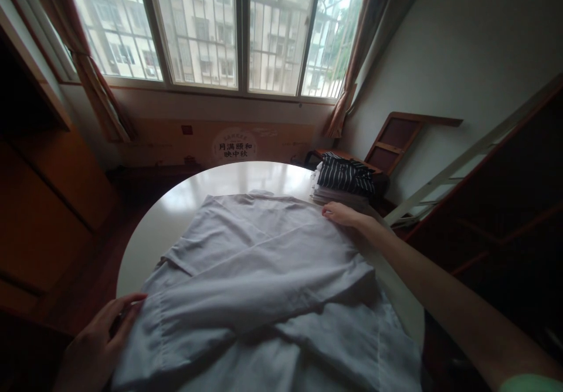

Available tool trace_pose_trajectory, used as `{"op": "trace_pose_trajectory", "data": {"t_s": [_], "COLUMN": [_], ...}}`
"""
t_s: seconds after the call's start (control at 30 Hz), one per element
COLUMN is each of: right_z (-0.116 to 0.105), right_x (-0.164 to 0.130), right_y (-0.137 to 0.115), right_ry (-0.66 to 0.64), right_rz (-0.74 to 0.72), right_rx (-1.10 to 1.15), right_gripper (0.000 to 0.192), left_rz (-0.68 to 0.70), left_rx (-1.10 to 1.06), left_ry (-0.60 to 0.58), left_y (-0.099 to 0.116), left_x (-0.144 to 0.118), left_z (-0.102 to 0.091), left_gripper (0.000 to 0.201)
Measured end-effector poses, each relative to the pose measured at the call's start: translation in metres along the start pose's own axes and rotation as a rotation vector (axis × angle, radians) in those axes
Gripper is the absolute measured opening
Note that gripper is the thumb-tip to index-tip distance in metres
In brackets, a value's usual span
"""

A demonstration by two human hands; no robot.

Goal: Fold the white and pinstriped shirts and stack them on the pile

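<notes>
Shirt (264, 280), pale grey and creased, lies half-folded, both hands open: left (99, 339), right (343, 213)

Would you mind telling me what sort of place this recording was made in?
Probably a room in a flat: a barred window with curtains faces apartment blocks, and a pale shirt is spread over a round table beside a stack of folded clothes.

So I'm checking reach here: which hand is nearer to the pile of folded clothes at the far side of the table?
The right hand. It rests on the white shirt just beside the pile of folded clothes. The left hand is at the shirt's near left edge, far from the pile.
</notes>
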State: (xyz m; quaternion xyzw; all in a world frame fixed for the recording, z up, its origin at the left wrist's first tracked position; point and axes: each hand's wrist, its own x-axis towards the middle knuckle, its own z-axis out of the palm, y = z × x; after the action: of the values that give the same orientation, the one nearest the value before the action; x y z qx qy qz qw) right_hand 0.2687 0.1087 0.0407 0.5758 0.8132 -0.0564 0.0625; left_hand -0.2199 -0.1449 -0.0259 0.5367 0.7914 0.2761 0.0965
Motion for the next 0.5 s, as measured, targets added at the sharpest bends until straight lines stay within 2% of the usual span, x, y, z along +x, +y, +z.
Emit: {"op": "trace_pose_trajectory", "data": {"t_s": [0.2, 0.43, 0.5], "right_z": [-0.004, -0.004, -0.006], "right_x": [0.009, 0.017, 0.018], "right_y": [-0.006, 0.0, 0.0], "right_ry": [-0.054, -0.121, -0.141], "right_rz": [0.035, 0.165, 0.155], "right_rx": [-0.06, -0.099, -0.086], "right_gripper": [0.019, 0.042, 0.04], "left_rz": [0.008, 0.022, 0.03], "left_rx": [-0.037, -0.017, -0.011], "left_ry": [0.002, 0.007, -0.003], "left_y": [0.0, 0.0, -0.002], "left_x": [-0.003, -0.004, -0.004], "left_z": [0.0, 0.002, 0.003], "left_gripper": [0.029, 0.027, 0.028]}}
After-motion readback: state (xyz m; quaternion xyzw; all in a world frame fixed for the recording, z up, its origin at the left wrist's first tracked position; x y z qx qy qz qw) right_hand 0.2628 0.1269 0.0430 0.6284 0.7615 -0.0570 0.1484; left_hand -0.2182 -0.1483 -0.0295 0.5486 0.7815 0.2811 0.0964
